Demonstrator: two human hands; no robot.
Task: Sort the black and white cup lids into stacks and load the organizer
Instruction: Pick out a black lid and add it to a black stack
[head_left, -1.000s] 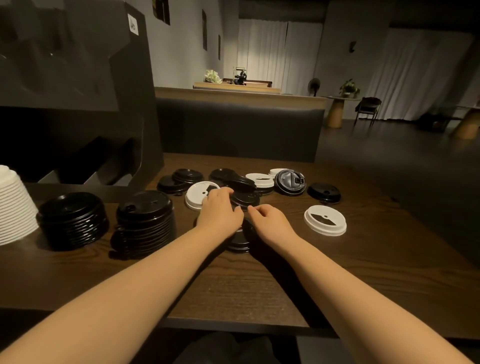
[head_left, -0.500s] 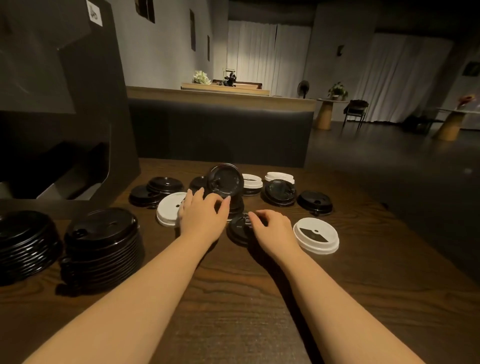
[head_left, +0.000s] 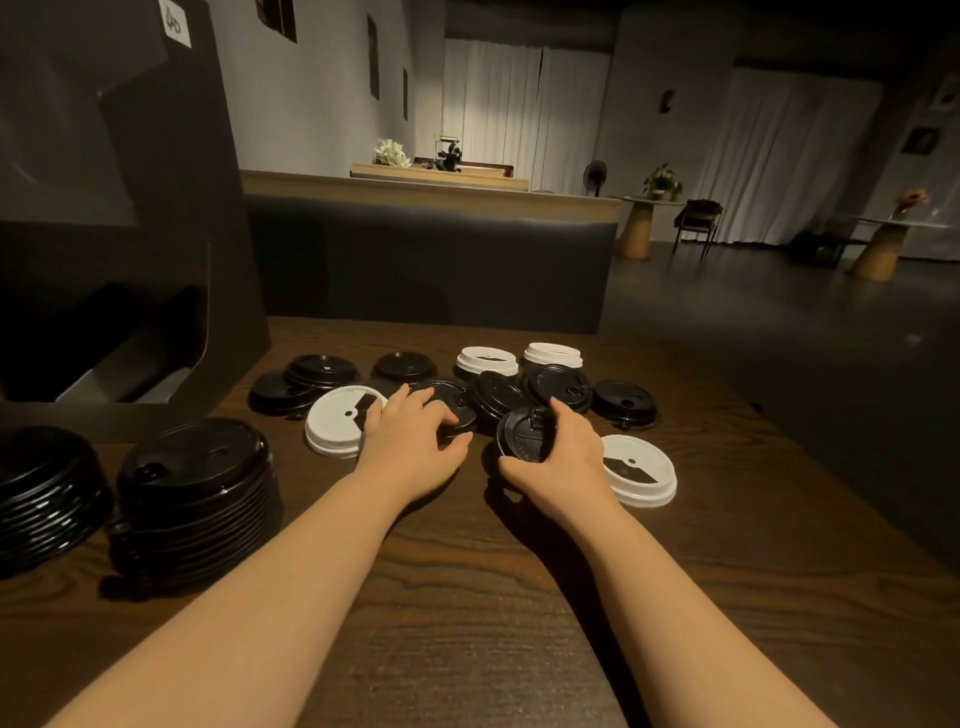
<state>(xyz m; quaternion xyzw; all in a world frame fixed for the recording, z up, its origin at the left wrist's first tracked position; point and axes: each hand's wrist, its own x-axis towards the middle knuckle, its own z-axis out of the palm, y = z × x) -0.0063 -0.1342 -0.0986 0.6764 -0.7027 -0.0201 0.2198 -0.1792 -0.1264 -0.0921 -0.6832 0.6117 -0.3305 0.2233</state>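
Several loose black and white cup lids lie scattered at the middle of the wooden table (head_left: 467, 597). My left hand (head_left: 410, 441) lies over a black lid (head_left: 447, 402), its fingers curled round the rim. My right hand (head_left: 563, 457) grips another black lid (head_left: 522, 436), tilted up on its edge. One white lid (head_left: 340, 423) sits just left of my left hand, and another white lid (head_left: 641, 470) lies right of my right hand. Two stacks of black lids (head_left: 195, 488) (head_left: 44, 493) stand at the left. The dark organizer (head_left: 130, 208) rises at the far left.
Two more white lids (head_left: 485, 361) (head_left: 553, 354) and several black lids sit toward the table's far edge. A dark padded bench back (head_left: 426, 265) runs behind the table. The right side drops to open floor.
The black lid that my left hand held up on edge now lies flat under it. My right hand has tilted its black lid up. The view has shifted slightly right.
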